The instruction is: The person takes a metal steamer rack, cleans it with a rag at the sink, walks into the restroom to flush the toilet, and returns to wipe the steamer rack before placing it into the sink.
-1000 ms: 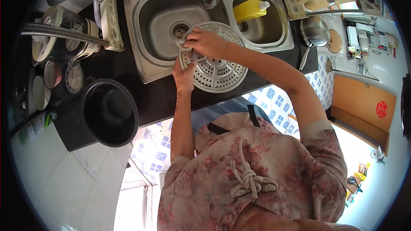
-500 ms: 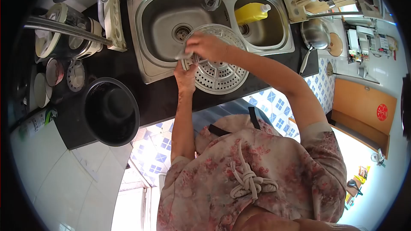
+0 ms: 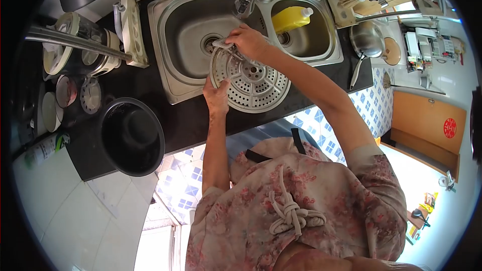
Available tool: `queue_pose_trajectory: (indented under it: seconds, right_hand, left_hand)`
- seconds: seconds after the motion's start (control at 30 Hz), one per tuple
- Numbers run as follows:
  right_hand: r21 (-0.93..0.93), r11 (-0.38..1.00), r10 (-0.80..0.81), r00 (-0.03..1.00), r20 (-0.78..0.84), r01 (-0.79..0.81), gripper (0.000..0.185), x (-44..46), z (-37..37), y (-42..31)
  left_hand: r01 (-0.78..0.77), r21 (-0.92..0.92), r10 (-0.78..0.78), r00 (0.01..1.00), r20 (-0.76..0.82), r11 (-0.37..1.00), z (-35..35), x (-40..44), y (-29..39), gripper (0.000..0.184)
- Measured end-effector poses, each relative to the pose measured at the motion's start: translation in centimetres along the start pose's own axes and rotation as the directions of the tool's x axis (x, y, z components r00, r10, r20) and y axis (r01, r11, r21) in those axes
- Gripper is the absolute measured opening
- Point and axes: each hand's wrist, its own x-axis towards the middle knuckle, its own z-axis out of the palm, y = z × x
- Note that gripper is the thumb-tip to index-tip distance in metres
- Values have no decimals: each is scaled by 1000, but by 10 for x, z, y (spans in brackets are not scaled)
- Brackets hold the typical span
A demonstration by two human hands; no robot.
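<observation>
A round metal steamer rack [image 3: 261, 88] full of holes is held over the front edge of the double sink [image 3: 173, 88]. My left hand [image 3: 217, 98] grips its left rim, thumb on top and fingers underneath. At the rack's far edge, my right hand [image 3: 248, 42] is closed on a pale, wet-looking cloth [image 3: 223, 44] and presses it against the metal. Part of the cloth is hidden under the fingers.
A yellow bottle [image 3: 291, 19] lies in the right basin, with the faucet [image 3: 245, 5] above the divider. On the counter to the left stands a black pot [image 3: 131, 135]. A steel saucepan [image 3: 365, 40] is at the right.
My right hand has moved from the rack's left rim up and right to its far edge, taking the cloth along. My left hand still grips the left rim.
</observation>
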Motion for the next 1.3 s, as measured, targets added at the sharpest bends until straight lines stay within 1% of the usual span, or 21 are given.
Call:
queue_pose_trajectory:
  seconds: [0.03, 0.07, 0.13, 0.17, 0.27, 0.3, 0.4, 0.5, 0.6, 0.7, 0.8, 0.9, 1.0, 1.1, 1.2, 1.3]
  right_hand:
    - [-16, 1000, -23, 1000, -21, 23, 28, -3, 3, -3]
    - [0, 995, -95, 995, -36, 95, 29, -7, 8, -8]
    - [27, 973, -229, 971, -67, 231, 30, -19, 5, -43]
    - [23, 964, -264, 964, -1, 264, 31, -22, 6, -55]
    - [51, 983, -174, 984, -20, 175, 31, -17, 6, -42]
    - [-25, 989, -145, 988, -57, 144, 29, -12, 9, -30]
    - [-95, 993, 63, 992, -107, -74, 29, -9, -9, -4]
    - [-10, 982, 181, 959, -218, -188, 30, -20, -18, 23]
    - [-66, 966, 238, 962, -137, -249, 29, -38, -30, 23]
    - [-96, 956, 267, 958, -106, -277, 38, -49, -33, 8]
    - [-65, 918, 387, 920, -60, -391, 45, -51, -27, 0]
    - [47, 917, 399, 915, -56, -397, 46, -46, -17, 8]
    - [77, 962, 265, 963, -45, -261, 43, -33, -10, 12]
    - [156, 985, 81, 994, -74, -69, 42, -16, 3, -1]
    - [-48, 998, 28, 1000, 5, -27, 42, -11, 4, -26]
    - [-125, 992, 19, 1000, -4, -19, 44, -12, -7, 3]
  left_hand:
    - [-11, 18, 11, 1000, 1, 1000, -1, 0, -1, 46]
    - [-23, 34, 23, 1000, 3, 999, -2, 1, -2, 43]
    - [-44, 42, 44, 999, 3, 998, -1, 2, -5, 41]
    - [-61, 36, 61, 998, -5, 997, -1, 4, -5, 42]
    - [-71, 6, 71, 997, -8, 997, -2, 1, -5, 42]
    - [-76, -15, 76, 997, -8, 997, 0, 2, -5, 43]
    - [-34, -79, 30, 998, -49, 996, 6, -2, 3, 42]
    - [-33, -83, 30, 999, -43, 996, 4, -2, 4, 40]
    - [-39, -84, 35, 998, -45, 996, 7, -2, 2, 39]
    - [-52, -62, 50, 998, -31, 997, 7, 0, 0, 39]
    - [-36, -33, 35, 998, -44, 999, 9, -1, 3, 39]
    - [-43, -39, 41, 998, -38, 998, 6, -1, 1, 39]
    - [-49, -70, 50, 999, 3, 996, 4, 0, -2, 39]
    - [-69, -39, 69, 998, -2, 997, 3, -1, -3, 40]
    - [-85, -27, 84, 996, -34, 996, 4, -3, -1, 40]
    - [-72, -28, 70, 996, -53, 997, 3, -2, -2, 39]
